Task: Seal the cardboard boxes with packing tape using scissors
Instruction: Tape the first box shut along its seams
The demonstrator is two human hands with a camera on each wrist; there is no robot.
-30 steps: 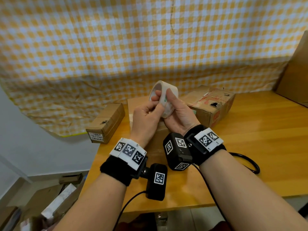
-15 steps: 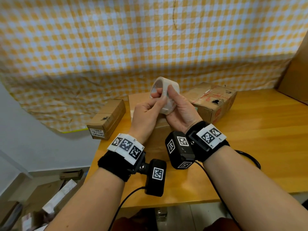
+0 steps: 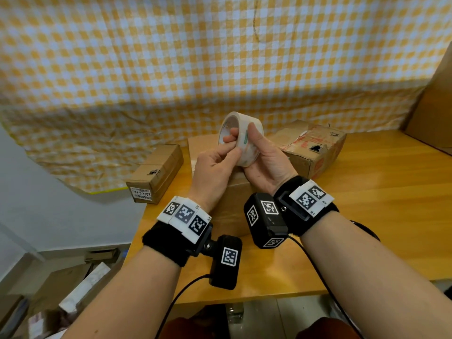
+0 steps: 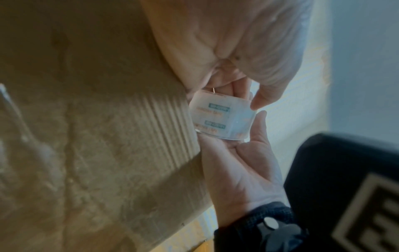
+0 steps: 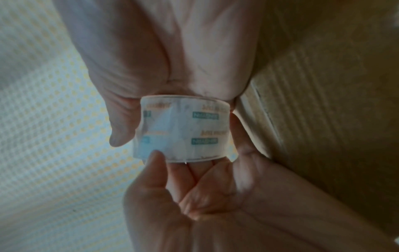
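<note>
A roll of clear packing tape [image 3: 241,123] with green print is held up above a plain cardboard box [image 3: 232,192] at the table's middle. My right hand [image 3: 242,137] grips the roll, thumb on the outer face, fingers through the core. My left hand [image 3: 234,152] pinches the roll's near rim with its fingertips on the tape face. The left wrist view shows the tape roll [image 4: 220,117] between both hands, next to the box [image 4: 86,119]. In the right wrist view, the roll [image 5: 181,129] has a left fingertip on its lower edge. No scissors are in view.
A small labelled box [image 3: 156,174] lies at the table's left corner. A battered box [image 3: 313,148] with red print stands to the right. A large carton [image 3: 435,106] leans at the far right. The wooden table [image 3: 367,204] fronts a yellow checked cloth [image 3: 171,69]. Cartons lie on the floor [image 3: 61,289].
Both hands have kept hold of the roll and raised it slightly. The left fingertips have shifted a little on its outer face.
</note>
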